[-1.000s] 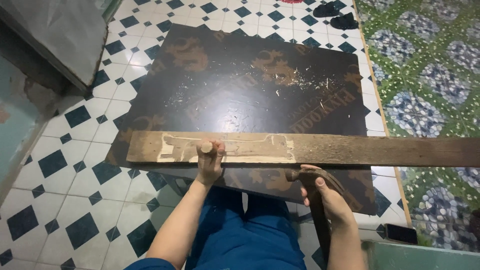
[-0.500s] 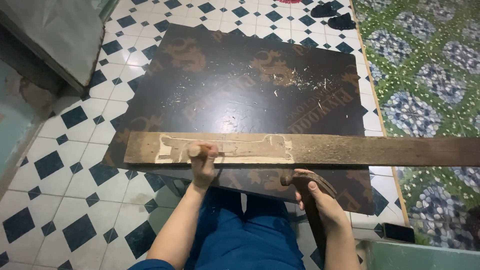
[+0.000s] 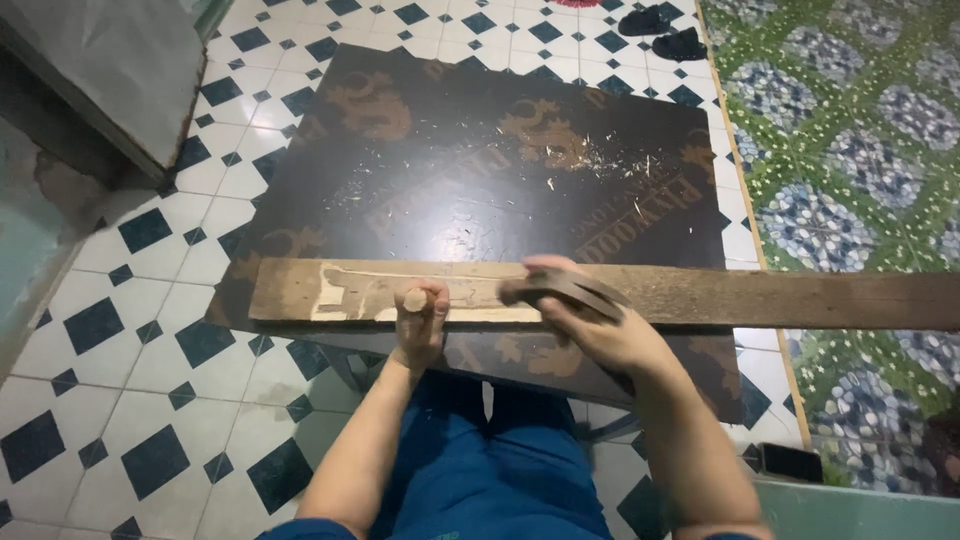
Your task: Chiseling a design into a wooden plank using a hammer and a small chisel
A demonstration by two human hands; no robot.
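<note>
A long weathered wooden plank (image 3: 760,298) lies crosswise over a dark printed plywood board (image 3: 470,170); its left part shows pale gouged patches. My left hand (image 3: 422,325) is wrapped around a tool with a round wooden handle (image 3: 415,298), held against the plank's near edge. My right hand (image 3: 600,338) grips a hammer-like tool (image 3: 556,285), blurred by motion, its head over the plank just right of the wooden handle. Pale wood chips are scattered on the board.
Blue-and-white tiled floor (image 3: 150,340) surrounds the board. A green patterned floor covering (image 3: 860,150) runs along the right. A grey slab (image 3: 100,70) leans at upper left. Dark shoes (image 3: 665,30) lie at the top. My blue trousers (image 3: 500,460) are below.
My right hand has swung the hammer-like tool up and leftward, from below the plank's near edge to over the plank beside the wooden handle. The left hand has stayed in place.
</note>
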